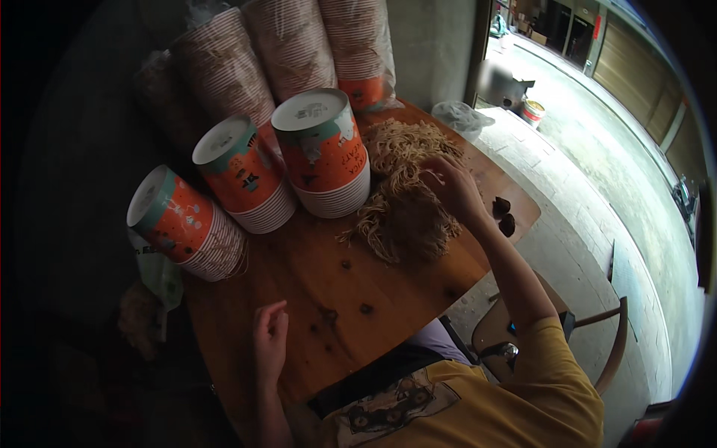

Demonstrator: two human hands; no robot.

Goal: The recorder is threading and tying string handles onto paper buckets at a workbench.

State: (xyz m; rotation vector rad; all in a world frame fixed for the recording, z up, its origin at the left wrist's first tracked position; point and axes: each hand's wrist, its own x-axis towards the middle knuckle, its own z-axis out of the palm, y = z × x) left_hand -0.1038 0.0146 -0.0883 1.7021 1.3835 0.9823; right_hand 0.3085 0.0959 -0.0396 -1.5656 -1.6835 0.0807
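Tan strings [402, 190] lie heaped at one o'clock on the wooden table [403, 302]. Over them the right hand [448, 185] curls its fingers; whether it pinches a strand, I cannot tell. The left hand [270, 334], loosely open, is at eight o'clock. Orange cups [243, 175] stand stacked at ten.

Dim interior, daylight from the right, outdoor ground [597, 123] overexposed.
The worktop [418, 299] takes light from beyond its right edge; past its left edge, deep shadow swallows detail. Noodle strands [407, 142] near the far right corner read moderately clear. A smeared patch shows beyond that corner. Outdoor edges bow along the fisheye rim; frame corners are black.
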